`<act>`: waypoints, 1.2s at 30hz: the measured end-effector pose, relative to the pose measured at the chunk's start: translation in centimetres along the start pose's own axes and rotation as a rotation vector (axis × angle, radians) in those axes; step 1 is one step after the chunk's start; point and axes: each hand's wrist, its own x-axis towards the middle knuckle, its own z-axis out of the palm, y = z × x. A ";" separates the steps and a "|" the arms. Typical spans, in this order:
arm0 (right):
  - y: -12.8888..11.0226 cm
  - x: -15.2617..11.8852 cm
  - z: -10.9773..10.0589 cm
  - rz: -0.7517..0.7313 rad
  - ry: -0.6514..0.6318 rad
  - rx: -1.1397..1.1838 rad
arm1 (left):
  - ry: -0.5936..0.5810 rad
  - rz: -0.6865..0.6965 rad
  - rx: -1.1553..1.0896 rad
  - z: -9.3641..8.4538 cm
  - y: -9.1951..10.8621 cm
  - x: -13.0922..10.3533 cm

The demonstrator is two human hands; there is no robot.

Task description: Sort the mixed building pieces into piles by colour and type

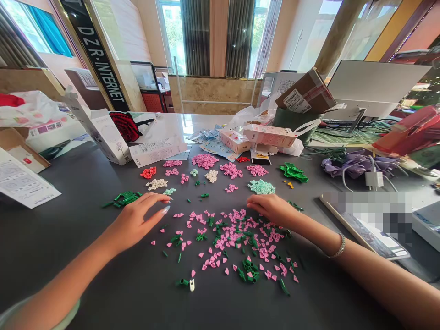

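Note:
My left hand [144, 214] hovers over the dark table, thumb and fingers apart, with nothing visible between them. Just past its fingertips lies a small group of mint pieces [169, 191], and dark green sticks [126, 198] are heaped beside its wrist. My right hand [271, 208] is closed, its fingers curled down in front of a mint pile [261, 187]; whatever they hold, if anything, is hidden. Between and below both hands spreads a loose scatter of pink petal-like pieces [237, 229] mixed with green pieces [250, 270]. A white piece [192, 285] lies nearest me.
Sorted piles stand farther back: pink pieces [205, 161], red pieces [148, 172], cream pieces [156, 184] and green leaves [294, 173]. Behind them are small boxes [270, 134] and a paper sheet [158, 151]. A phone [364, 224] and a white charger [374, 178] sit at right.

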 end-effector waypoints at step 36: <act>6.2 -1.4 -3.9 0.483 0.293 0.321 | -0.049 -0.010 -0.033 0.0 0.2 -0.2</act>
